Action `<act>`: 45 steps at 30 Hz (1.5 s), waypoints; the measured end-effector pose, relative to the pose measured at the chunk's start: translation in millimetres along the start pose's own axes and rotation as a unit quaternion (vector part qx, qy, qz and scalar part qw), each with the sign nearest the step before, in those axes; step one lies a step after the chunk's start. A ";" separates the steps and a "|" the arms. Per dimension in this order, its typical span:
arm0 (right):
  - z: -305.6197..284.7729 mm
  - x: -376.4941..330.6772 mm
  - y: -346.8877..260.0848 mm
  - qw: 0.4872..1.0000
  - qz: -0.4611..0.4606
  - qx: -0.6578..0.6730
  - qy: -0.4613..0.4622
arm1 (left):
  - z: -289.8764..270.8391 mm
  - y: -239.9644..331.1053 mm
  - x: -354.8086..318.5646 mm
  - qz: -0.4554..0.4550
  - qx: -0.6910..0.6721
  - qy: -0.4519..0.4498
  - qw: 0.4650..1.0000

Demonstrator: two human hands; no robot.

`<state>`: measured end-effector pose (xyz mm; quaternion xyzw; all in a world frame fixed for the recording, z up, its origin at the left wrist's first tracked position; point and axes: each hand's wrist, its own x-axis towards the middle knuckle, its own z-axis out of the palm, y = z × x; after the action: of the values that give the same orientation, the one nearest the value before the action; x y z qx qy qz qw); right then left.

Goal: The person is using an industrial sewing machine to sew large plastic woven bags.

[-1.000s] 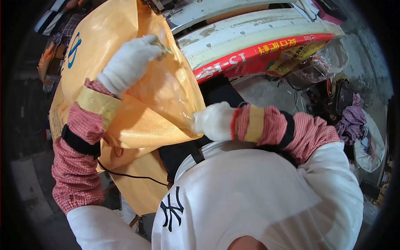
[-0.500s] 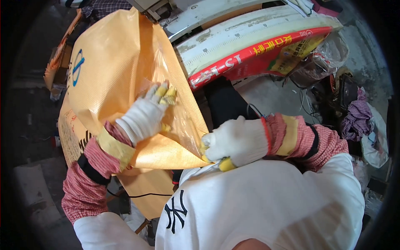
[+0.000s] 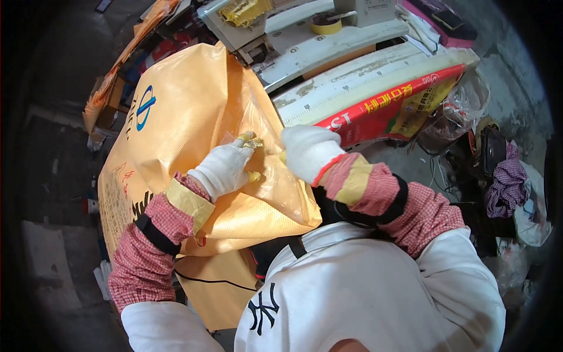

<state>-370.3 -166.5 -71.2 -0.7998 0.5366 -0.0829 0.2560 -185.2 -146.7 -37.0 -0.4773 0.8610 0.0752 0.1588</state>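
A large orange-yellow woven sack (image 3: 176, 111) with dark blue and red print stands in front of me, tilted. Clear plastic film (image 3: 275, 182) shows along its right side. My left hand (image 3: 226, 167), in a white glove with yellow fingertips, rests on the sack beside the film, fingers and thumb apart. At the sack's right edge is my right hand (image 3: 311, 152), gloved the same way and closed on that edge; most of its fingertips are hidden behind the back of the glove.
Beyond the sack is a pale worktable (image 3: 352, 73) with a red printed strip (image 3: 381, 108) along its front. A yellow tape roll (image 3: 326, 23) and a machine (image 3: 234, 32) sit on it. A plastic-lined bin (image 3: 448, 120) and checked cloth (image 3: 505, 182) lie to the right.
My right hand has moved up and away from me along the sack's right edge, from its near corner. My left hand stays on the sack. The view has shifted.
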 end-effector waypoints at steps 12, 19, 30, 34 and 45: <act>-9.1 25.5 10.2 0.960 0.102 0.247 0.088 | 12.7 -17.7 1.8 0.009 0.018 0.023 1.000; -7.1 48.9 -8.2 0.993 0.080 0.078 0.046 | 21.9 -32.2 -4.4 0.059 0.062 0.083 0.993; -17.7 40.3 -7.5 0.997 0.069 0.014 0.033 | 7.8 -37.4 7.3 0.006 -0.105 0.115 0.988; -14.6 44.6 -2.2 0.998 0.021 -0.028 0.055 | 7.9 -32.9 11.0 -0.008 -0.140 0.169 0.976; 3.7 53.0 13.3 0.964 0.078 0.241 0.082 | 6.4 0.1 14.6 0.056 -0.052 0.158 0.984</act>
<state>-357.9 -216.9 -88.5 -0.6609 0.5804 -0.2547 0.4019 -191.2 -156.5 -48.1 -0.4415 0.8957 0.0524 -0.0090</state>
